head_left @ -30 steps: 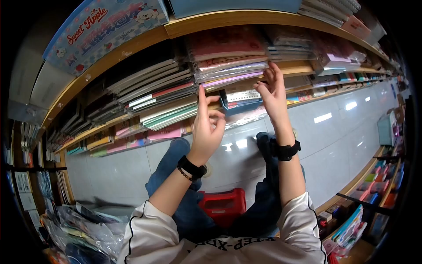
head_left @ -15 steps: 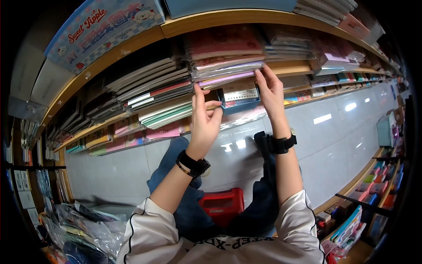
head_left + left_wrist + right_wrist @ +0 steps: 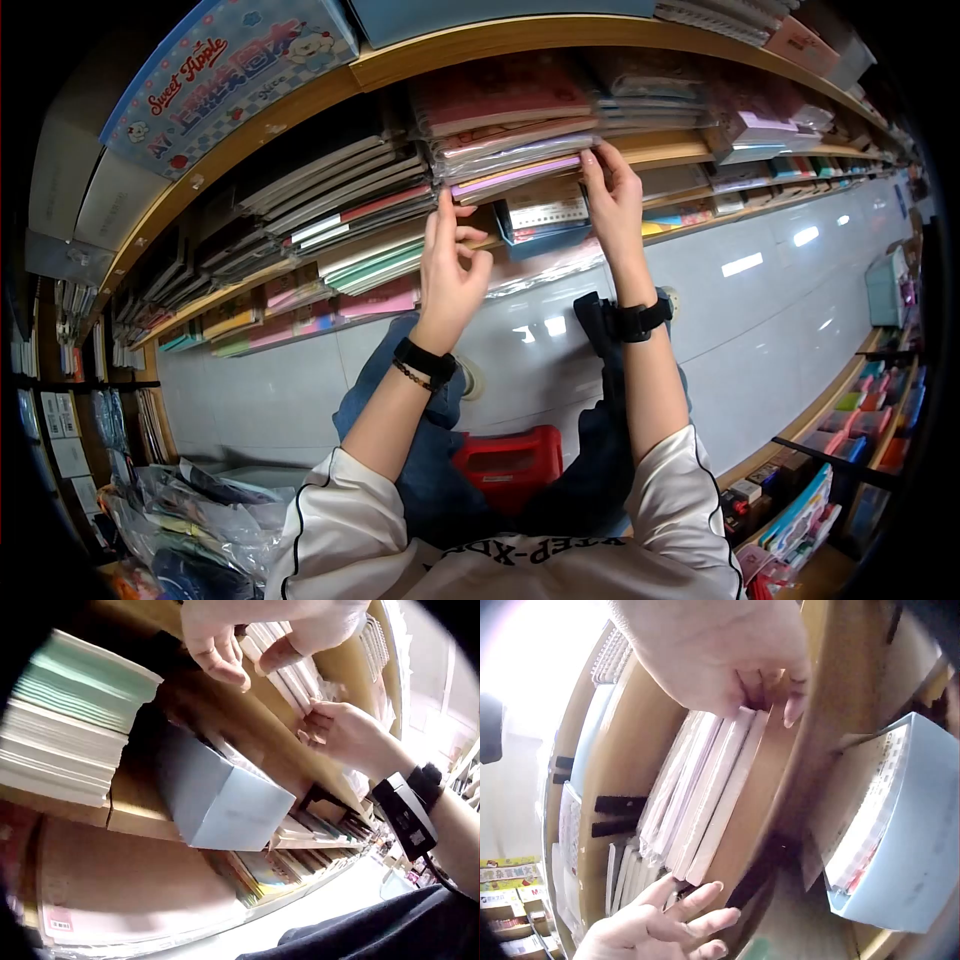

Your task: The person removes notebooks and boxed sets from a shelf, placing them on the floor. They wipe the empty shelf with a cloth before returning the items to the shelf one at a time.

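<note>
A stack of notebooks (image 3: pixel 515 148), several in clear plastic sleeves, lies on a wooden shelf between my hands. My left hand (image 3: pixel 452 275) is at the stack's left front corner, its index finger extended against the edge and the other fingers loosely bent. At the right end, my right hand (image 3: pixel 617 205) touches the stack with its fingertips, thumb near the front corner by a purple-edged notebook (image 3: pixel 518 178). From the right wrist view, the notebook edges (image 3: pixel 718 787) line up between both hands. A light blue box (image 3: pixel 232 802) with papers inside stands on the shelf below.
Dark-covered notebooks (image 3: pixel 340 190) are piled left of the stack, with green-edged paper (image 3: pixel 370 262) below them. The upper shelf edge (image 3: pixel 500 45) overhangs the stack. A red stool (image 3: pixel 510 465) is between the person's legs, and plastic-wrapped goods (image 3: pixel 200 520) lie behind at left.
My right hand has come in from beside the stack to its right end, thumb at the front corner. My left hand stays near the left corner. The notebooks look evenly stacked throughout.
</note>
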`<action>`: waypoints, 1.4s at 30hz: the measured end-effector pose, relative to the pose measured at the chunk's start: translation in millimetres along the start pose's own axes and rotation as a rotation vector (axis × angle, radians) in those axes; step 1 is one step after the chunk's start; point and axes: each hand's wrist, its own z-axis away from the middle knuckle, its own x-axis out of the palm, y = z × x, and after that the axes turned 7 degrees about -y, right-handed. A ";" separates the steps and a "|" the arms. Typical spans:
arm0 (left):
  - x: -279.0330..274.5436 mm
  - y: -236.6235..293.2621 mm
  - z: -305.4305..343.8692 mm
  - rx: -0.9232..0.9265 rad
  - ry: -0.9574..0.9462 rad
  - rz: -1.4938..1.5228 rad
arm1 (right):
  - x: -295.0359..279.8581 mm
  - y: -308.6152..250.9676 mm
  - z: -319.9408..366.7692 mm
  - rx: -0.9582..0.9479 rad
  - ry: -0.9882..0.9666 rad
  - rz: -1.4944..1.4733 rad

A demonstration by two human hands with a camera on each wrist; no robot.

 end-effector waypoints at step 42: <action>-33.0 64.5 -4.5 -0.444 -0.171 0.686 | -36.5 -45.9 18.8 0.491 -0.163 -0.551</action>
